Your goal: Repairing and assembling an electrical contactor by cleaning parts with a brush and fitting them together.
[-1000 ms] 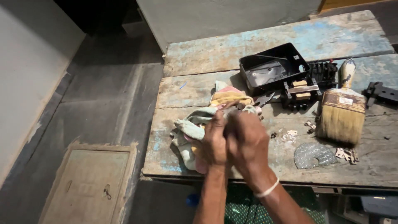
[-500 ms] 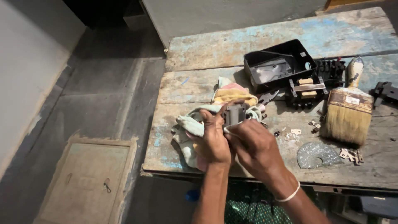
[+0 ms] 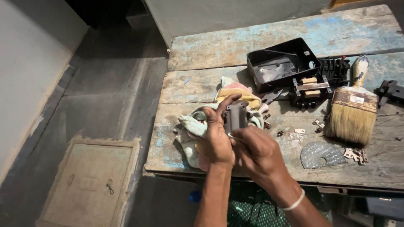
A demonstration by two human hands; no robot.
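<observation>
Grey blocky plastic part (image 3: 235,116), pinched upright in closed left hand (image 3: 215,141) above bench's (image 3: 269,52) front edge, over pale crumpled rag (image 3: 194,126). Closed right hand (image 3: 257,151) pressing thin tool at base, apparently mid-prying; next calls for steady grip.

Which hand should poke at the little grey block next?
Probably the right hand: the left hand already grips the grey block, while the right sits just below it, fingers free.
</observation>
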